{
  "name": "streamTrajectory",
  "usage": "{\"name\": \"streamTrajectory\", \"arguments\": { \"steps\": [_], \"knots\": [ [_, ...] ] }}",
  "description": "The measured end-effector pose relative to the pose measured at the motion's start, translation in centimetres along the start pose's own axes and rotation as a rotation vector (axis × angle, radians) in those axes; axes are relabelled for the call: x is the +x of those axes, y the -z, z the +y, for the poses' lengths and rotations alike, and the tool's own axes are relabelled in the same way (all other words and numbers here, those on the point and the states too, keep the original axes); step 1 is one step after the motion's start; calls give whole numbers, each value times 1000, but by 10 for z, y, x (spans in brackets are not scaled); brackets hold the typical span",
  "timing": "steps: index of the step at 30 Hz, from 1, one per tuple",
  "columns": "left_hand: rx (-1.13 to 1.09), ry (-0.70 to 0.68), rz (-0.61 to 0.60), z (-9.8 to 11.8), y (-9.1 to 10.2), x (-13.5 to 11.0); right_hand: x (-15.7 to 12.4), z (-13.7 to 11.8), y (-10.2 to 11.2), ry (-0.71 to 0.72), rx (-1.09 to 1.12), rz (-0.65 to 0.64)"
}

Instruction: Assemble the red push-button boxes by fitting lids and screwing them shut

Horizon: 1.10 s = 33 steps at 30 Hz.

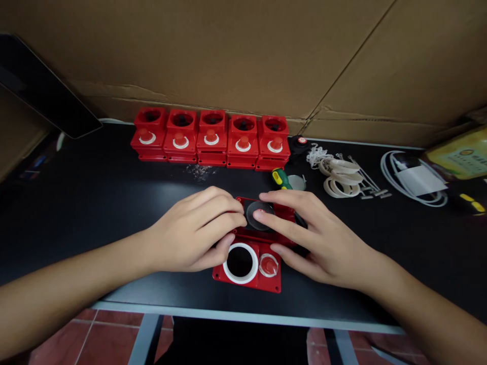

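My right fingers spread wide, one tip on the black disc in the red housing, near the front edge of the surface; my left fingers curl beside it, gripping or not I cannot tell. The disc seems stiff and dense, the housing light plastic, best held by its walls.
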<state>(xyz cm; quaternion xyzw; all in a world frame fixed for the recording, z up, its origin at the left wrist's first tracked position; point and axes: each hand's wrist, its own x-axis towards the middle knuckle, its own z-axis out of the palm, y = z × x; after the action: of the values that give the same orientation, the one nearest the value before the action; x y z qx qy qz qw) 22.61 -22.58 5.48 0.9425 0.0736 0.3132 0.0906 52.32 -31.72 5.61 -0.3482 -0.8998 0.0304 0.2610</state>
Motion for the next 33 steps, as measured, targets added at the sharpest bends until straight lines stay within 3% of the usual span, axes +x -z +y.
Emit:
{"name": "streamTrajectory", "arguments": {
  "steps": [3, 6, 9, 14, 18, 33],
  "knots": [
    [-67, -54, 45, 0, 3, 0, -2, -1, 5, -33, -17, 126],
    [-88, -184, -16, 1, 5, 1, -6, -2, 15, -17, -44, 216],
    [-56, -293, -122, 3, 5, 3, -7, -3, 22, 111, -46, 119],
    [-85, -324, -182, 4, 4, 3, -2, -13, 15, 267, -64, -45],
    [-120, -369, -195, 3, 6, 3, 1, -23, 12, 243, -23, -128],
    [-152, -421, -208, 6, 14, 10, -1, -23, 3, 170, 121, -179]
  ]
}}
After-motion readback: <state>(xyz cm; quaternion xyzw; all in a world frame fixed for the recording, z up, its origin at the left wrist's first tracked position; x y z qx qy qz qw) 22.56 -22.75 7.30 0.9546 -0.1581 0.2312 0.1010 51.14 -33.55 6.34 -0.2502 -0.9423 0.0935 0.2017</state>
